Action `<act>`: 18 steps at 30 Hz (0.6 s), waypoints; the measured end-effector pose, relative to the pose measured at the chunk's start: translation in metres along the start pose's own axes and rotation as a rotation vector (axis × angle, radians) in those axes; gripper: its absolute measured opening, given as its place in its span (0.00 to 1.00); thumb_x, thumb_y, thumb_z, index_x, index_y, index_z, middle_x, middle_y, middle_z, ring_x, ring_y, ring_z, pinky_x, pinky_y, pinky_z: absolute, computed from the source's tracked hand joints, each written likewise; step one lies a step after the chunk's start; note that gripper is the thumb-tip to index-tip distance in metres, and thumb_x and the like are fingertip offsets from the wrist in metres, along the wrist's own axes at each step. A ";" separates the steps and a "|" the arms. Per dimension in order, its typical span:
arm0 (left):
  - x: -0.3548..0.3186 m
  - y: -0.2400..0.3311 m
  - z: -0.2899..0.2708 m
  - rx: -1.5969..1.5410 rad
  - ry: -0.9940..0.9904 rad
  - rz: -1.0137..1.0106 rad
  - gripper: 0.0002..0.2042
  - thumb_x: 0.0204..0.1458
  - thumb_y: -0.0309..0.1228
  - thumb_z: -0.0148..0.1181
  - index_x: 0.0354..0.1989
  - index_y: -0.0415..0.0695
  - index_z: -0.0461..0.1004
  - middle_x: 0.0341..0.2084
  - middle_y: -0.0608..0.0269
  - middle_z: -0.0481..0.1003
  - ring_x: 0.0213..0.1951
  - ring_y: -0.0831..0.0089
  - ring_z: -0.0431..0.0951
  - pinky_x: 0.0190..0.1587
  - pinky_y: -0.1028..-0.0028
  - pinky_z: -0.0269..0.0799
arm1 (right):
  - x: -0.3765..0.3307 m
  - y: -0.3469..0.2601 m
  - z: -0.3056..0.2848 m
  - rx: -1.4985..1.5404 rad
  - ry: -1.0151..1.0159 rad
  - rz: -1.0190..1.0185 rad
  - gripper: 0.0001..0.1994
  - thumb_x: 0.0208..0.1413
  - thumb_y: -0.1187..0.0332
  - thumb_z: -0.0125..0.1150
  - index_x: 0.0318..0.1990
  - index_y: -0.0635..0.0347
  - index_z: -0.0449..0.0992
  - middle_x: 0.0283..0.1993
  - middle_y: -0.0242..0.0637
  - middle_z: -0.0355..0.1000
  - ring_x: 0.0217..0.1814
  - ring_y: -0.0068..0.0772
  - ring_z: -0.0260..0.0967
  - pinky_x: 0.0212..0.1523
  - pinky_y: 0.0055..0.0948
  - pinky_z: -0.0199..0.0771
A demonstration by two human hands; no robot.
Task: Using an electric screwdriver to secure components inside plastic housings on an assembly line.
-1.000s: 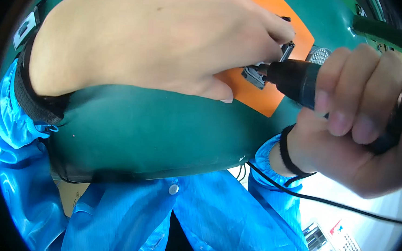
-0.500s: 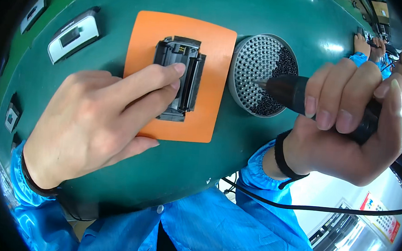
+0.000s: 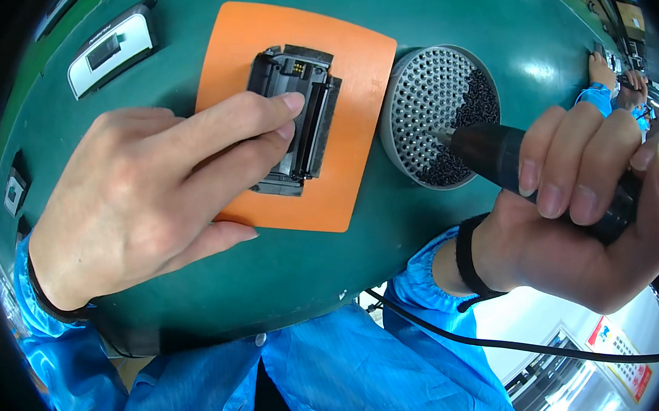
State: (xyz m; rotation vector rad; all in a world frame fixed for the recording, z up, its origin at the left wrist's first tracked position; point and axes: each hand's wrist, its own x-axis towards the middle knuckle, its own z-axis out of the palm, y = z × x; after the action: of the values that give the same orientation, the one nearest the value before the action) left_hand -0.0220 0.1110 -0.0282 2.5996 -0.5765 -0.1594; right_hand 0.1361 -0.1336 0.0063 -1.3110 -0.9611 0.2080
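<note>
On an orange mat (image 3: 347,168) lies a black plastic device housing (image 3: 297,66) with small gold contacts near its far end. My left hand (image 3: 140,177) holds the housing down, index and middle fingers laid across it and the thumb stretched out over the mat; its other fingers are hidden. In my closed right hand (image 3: 574,207) is a black electric screwdriver (image 3: 486,150), tilted with its bit pointing left. The bit tip is over a round grey screw tray (image 3: 409,108), whose plate has many holes. Small black screws (image 3: 478,101) gather along the tray's right side.
White and black handheld devices (image 3: 111,49) stand along the left of the green table (image 3: 310,269), a smaller one (image 3: 15,191) nearer me. A black cable (image 3: 518,345) runs across at lower right. At the far right, another person's hands (image 3: 602,76) show in blue sleeves.
The view has shifted slightly, so the mat and tray sit a little higher in the picture. The screwdriver stays over the tray, and my left hand keeps its place on the housing.
</note>
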 end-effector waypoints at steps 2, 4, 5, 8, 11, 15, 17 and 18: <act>0.000 0.001 0.000 0.004 -0.008 -0.003 0.32 0.40 0.46 0.71 0.48 0.30 0.77 0.60 0.50 0.72 0.34 0.61 0.82 0.35 0.66 0.81 | 0.000 -0.001 0.000 0.020 0.003 0.014 0.10 0.65 0.66 0.40 0.37 0.62 0.66 0.19 0.31 0.57 0.15 0.22 0.52 0.19 0.28 0.57; 0.000 0.001 0.000 0.010 -0.014 -0.005 0.32 0.40 0.46 0.71 0.48 0.30 0.77 0.60 0.50 0.72 0.34 0.62 0.82 0.35 0.66 0.81 | -0.002 -0.001 -0.003 0.028 0.000 0.015 0.10 0.65 0.66 0.40 0.37 0.61 0.66 0.19 0.31 0.57 0.15 0.22 0.52 0.19 0.28 0.57; 0.000 0.001 0.000 0.014 -0.009 0.002 0.32 0.41 0.46 0.71 0.48 0.30 0.77 0.60 0.50 0.72 0.34 0.62 0.82 0.35 0.66 0.81 | -0.002 -0.001 -0.003 0.036 -0.003 0.016 0.10 0.65 0.66 0.40 0.37 0.61 0.66 0.19 0.31 0.57 0.16 0.22 0.52 0.19 0.27 0.58; 0.000 0.002 -0.001 0.020 -0.007 0.011 0.32 0.41 0.46 0.71 0.48 0.29 0.77 0.60 0.50 0.72 0.33 0.62 0.82 0.34 0.66 0.81 | -0.004 0.000 -0.003 0.047 0.014 0.019 0.10 0.65 0.66 0.40 0.38 0.61 0.66 0.19 0.31 0.57 0.16 0.22 0.52 0.20 0.28 0.58; 0.000 0.002 0.002 0.023 0.007 0.021 0.32 0.41 0.46 0.71 0.48 0.30 0.77 0.60 0.50 0.72 0.33 0.63 0.82 0.34 0.67 0.80 | -0.004 -0.001 -0.005 0.037 -0.010 0.032 0.10 0.66 0.67 0.40 0.38 0.61 0.67 0.19 0.31 0.57 0.16 0.23 0.53 0.20 0.28 0.59; -0.001 0.004 0.001 0.032 0.026 0.019 0.32 0.41 0.45 0.71 0.50 0.31 0.77 0.61 0.52 0.72 0.32 0.64 0.82 0.31 0.68 0.77 | -0.002 -0.002 -0.002 0.023 -0.024 0.043 0.10 0.66 0.67 0.40 0.37 0.61 0.68 0.19 0.31 0.58 0.16 0.23 0.53 0.21 0.27 0.59; -0.003 0.008 0.001 0.079 0.012 0.009 0.32 0.41 0.44 0.70 0.51 0.31 0.77 0.62 0.53 0.72 0.32 0.64 0.81 0.30 0.68 0.76 | -0.002 0.002 0.003 -0.007 0.029 0.023 0.10 0.66 0.67 0.41 0.35 0.61 0.68 0.20 0.30 0.58 0.17 0.22 0.53 0.21 0.27 0.59; -0.004 0.010 0.001 0.123 -0.005 -0.001 0.32 0.41 0.44 0.70 0.51 0.32 0.77 0.62 0.54 0.72 0.31 0.65 0.81 0.29 0.69 0.75 | -0.002 0.001 0.009 -0.009 0.026 0.019 0.10 0.66 0.67 0.41 0.35 0.61 0.68 0.20 0.30 0.58 0.17 0.22 0.53 0.21 0.27 0.59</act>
State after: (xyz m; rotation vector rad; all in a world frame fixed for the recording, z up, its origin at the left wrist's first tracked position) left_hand -0.0295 0.1042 -0.0241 2.7191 -0.6038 -0.1342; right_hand 0.1288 -0.1281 0.0039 -1.3278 -0.9291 0.2009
